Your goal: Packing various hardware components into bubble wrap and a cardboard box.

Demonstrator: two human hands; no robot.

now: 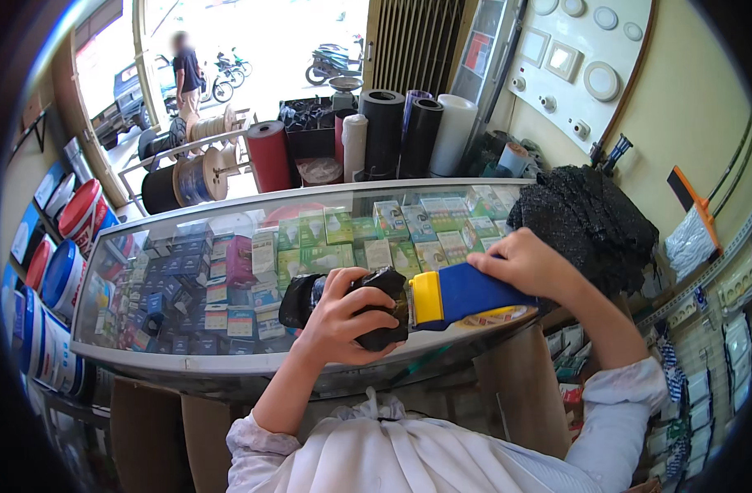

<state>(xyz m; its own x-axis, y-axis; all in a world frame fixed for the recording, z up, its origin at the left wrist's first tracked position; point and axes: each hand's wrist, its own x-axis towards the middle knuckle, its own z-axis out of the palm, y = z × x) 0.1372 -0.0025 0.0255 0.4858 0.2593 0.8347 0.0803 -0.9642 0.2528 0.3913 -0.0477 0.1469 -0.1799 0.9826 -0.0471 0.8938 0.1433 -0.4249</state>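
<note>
Above the front edge of the glass display counter point(326, 209), my left hand point(345, 317) grips a bundle wrapped in shiny black plastic point(385, 283). My fingers curl over its top and side, so part of it is hidden. My right hand point(530, 262) holds a blue tape dispenser with a yellow front end point(474, 289). That yellow end lies against the right side of the bundle, and whether tape is stuck there cannot be made out. A roll of tape point(499, 315) shows beneath the blue body.
Boxed light bulbs point(311, 228) fill the counter under its glass. A heap of black material point(582, 228) lies on its right end. Behind stand upright rolls of sheeting point(382, 135) and cable spools point(197, 175). Paint pails point(65, 271) line the left; a person point(187, 77) is outside.
</note>
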